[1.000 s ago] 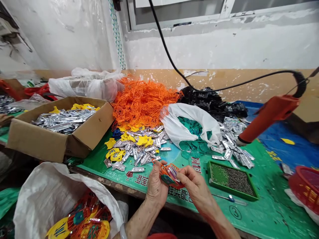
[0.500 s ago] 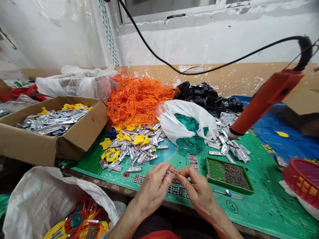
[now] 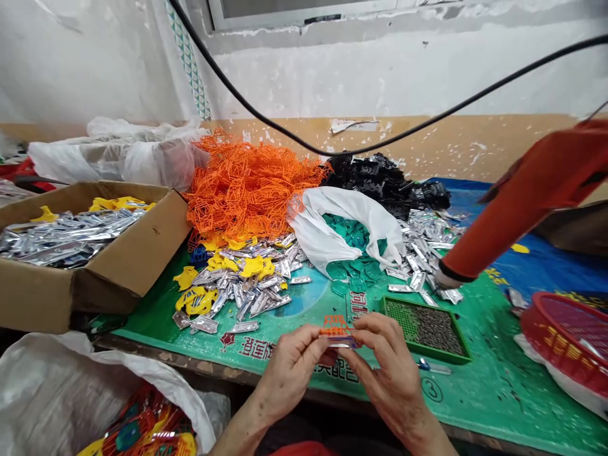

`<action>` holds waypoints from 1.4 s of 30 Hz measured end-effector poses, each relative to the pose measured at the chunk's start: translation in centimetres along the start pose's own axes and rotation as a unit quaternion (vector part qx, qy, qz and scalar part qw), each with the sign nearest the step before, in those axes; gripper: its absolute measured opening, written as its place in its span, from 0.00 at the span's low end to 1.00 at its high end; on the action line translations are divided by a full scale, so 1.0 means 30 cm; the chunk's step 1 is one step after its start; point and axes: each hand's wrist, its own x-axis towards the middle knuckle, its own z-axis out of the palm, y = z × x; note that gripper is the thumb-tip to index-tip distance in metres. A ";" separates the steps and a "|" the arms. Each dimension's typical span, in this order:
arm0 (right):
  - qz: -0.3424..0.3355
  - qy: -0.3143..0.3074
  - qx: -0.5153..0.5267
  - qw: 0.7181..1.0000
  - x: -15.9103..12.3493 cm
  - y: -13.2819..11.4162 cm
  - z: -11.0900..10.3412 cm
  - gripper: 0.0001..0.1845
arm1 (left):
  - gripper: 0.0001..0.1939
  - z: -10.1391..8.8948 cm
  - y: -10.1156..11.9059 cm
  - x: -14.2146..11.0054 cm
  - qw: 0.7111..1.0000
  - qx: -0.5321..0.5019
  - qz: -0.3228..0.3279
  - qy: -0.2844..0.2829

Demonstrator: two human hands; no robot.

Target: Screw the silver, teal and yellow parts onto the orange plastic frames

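Note:
Both my left hand (image 3: 289, 370) and my right hand (image 3: 387, 370) pinch a small orange plastic lattice piece (image 3: 335, 327) above the table's front edge. A silver strip (image 3: 342, 341) lies along its lower side, partly hidden by my fingers. Beyond my hands spreads a loose pile of silver foil-like pieces (image 3: 242, 292) mixed with yellow plastic shapes (image 3: 196, 300). Behind that rises a tangled heap of orange lattice (image 3: 247, 190). Teal pieces (image 3: 349, 235) spill from a white plastic bag (image 3: 332, 212).
A green tray of small dark parts (image 3: 425, 329) and a screwdriver (image 3: 434, 366) lie to the right. An orange corded tool (image 3: 527, 206) hangs at right. Nearby are a cardboard box of silver pieces (image 3: 95, 253), a white sack (image 3: 80, 392) and a red basket (image 3: 565, 342).
My hands have turned the orange piece, showing more of its lattice. The whole scene has shifted left in view, and the hanging orange tool appears larger at right.

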 end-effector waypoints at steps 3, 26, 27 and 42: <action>0.009 -0.006 0.059 0.998 -0.003 0.013 -0.009 0.07 | 0.13 -0.002 0.008 -0.002 0.990 0.113 0.086 0.017; -0.085 0.055 0.035 0.994 -0.047 -0.067 -0.102 0.13 | 0.13 -0.032 -0.003 -0.064 0.837 0.365 0.408 0.013; -0.081 0.055 0.027 0.995 -0.048 -0.072 -0.106 0.12 | 0.13 -0.033 -0.002 -0.066 0.833 0.371 0.410 0.013; -0.076 0.044 0.025 0.996 -0.045 -0.081 -0.106 0.08 | 0.12 -0.041 0.025 -0.076 0.801 0.430 0.417 -0.004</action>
